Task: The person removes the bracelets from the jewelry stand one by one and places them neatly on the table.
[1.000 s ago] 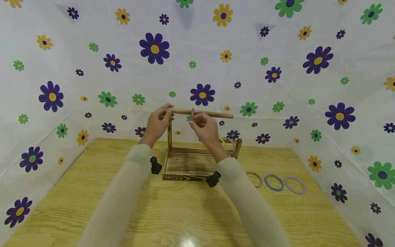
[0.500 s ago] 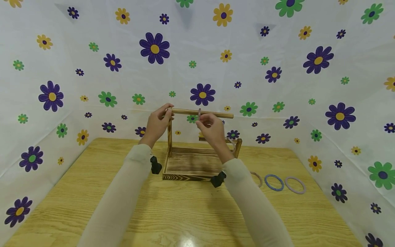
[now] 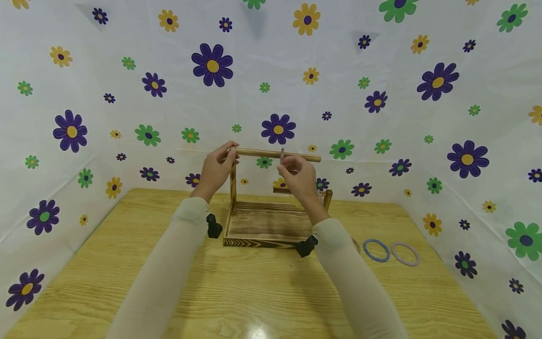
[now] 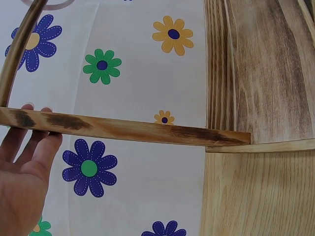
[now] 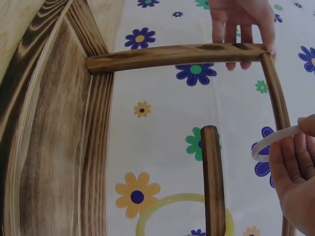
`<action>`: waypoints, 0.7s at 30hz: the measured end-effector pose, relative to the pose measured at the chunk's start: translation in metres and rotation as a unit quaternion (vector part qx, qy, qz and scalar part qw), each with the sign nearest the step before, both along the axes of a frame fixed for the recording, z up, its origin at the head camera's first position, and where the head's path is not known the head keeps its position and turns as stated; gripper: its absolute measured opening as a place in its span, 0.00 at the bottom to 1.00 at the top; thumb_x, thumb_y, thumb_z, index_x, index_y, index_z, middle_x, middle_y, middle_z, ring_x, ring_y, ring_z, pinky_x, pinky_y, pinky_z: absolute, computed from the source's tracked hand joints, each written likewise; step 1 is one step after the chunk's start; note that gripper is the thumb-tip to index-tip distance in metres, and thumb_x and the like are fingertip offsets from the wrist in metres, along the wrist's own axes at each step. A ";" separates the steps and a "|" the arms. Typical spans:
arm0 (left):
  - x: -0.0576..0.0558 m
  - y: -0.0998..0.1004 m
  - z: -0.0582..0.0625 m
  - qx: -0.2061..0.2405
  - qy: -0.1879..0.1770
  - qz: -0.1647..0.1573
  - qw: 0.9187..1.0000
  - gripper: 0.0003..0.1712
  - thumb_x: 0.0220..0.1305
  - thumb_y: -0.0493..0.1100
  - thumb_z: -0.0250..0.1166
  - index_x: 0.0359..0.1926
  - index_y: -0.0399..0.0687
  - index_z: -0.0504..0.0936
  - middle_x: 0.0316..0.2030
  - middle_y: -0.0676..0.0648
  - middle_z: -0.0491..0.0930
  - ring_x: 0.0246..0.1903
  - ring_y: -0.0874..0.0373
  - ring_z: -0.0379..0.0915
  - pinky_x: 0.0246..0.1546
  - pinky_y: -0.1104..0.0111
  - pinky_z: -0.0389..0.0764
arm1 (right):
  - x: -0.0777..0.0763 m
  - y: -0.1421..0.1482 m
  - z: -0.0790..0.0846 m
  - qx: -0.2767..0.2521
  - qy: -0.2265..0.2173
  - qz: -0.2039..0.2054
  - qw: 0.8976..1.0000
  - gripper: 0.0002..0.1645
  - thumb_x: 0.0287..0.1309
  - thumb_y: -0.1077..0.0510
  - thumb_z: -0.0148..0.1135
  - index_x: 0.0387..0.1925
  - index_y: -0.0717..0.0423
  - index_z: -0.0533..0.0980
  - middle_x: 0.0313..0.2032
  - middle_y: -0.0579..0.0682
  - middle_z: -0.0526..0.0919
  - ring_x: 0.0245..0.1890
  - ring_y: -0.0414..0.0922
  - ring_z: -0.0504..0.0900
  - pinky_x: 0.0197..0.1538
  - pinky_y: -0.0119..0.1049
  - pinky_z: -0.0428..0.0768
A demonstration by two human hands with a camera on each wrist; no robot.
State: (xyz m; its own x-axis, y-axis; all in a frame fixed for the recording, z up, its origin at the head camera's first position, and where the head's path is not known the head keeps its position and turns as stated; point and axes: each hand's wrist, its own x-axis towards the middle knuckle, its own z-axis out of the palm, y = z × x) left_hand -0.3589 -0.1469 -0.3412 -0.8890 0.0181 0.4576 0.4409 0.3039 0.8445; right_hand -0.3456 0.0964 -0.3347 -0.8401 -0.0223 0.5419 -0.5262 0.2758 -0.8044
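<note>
A wooden stand with a shallow tray base (image 3: 262, 225) has a tall post (image 4: 133, 132) at its left and a round rod (image 3: 254, 153) running rightward from the post's top. My left hand (image 3: 216, 170) grips that top corner, thumb in front and fingers behind. Between thumb and fingers, my right hand (image 3: 301, 181) pinches a pale ring (image 5: 275, 135), which encircles the upper rod near its middle. Below, a shorter rod (image 5: 212, 177) reaches left from the stand's right post; a yellow ring (image 5: 177, 197) hangs around it, hidden by my right hand in the head view.
On the table (image 3: 237, 292), right of the stand, lie a blue ring (image 3: 376, 260), a lilac ring (image 3: 405, 264) and a brownish ring (image 3: 358, 246) partly covered by my right sleeve. A white flower-print cloth (image 3: 190, 108) stands behind and at both sides.
My right hand has slid the pale ring rightward along the upper rod, toward its free end. The left hand stays at the corner, and the stand has not moved.
</note>
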 end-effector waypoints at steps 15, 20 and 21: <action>-0.001 -0.001 -0.001 -0.011 0.004 0.005 1.000 0.25 0.82 0.56 0.50 0.70 0.52 0.75 0.51 0.38 0.82 0.55 0.43 0.83 0.58 0.54 0.84 | 0.000 0.020 -0.002 -0.010 -0.007 -0.006 1.000 0.11 0.64 0.65 0.69 0.45 0.70 0.81 0.40 0.66 0.85 0.35 0.37 0.82 0.43 0.20 0.81; -0.001 -0.001 -0.001 -0.005 0.002 -0.001 1.000 0.26 0.82 0.56 0.50 0.70 0.51 0.75 0.51 0.38 0.82 0.56 0.40 0.82 0.59 0.51 0.83 | 0.001 0.024 -0.001 -0.017 -0.003 -0.009 1.000 0.11 0.63 0.65 0.69 0.44 0.70 0.81 0.40 0.68 0.85 0.35 0.36 0.81 0.44 0.19 0.80; -0.001 -0.001 -0.001 -0.005 0.002 -0.001 1.000 0.26 0.82 0.56 0.50 0.70 0.51 0.75 0.51 0.39 0.82 0.56 0.39 0.82 0.59 0.51 0.83 | 0.001 0.025 -0.001 -0.018 0.001 -0.011 1.000 0.11 0.63 0.66 0.69 0.44 0.70 0.81 0.40 0.68 0.85 0.34 0.35 0.81 0.44 0.19 0.80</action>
State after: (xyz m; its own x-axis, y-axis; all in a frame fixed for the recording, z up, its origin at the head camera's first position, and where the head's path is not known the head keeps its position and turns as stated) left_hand -0.3600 -0.1479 -0.3423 -0.8875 0.0250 0.4602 0.4445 0.3104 0.8403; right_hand -0.3449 0.1216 -0.3353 -0.8394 0.0165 0.5433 -0.5213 0.2582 -0.8133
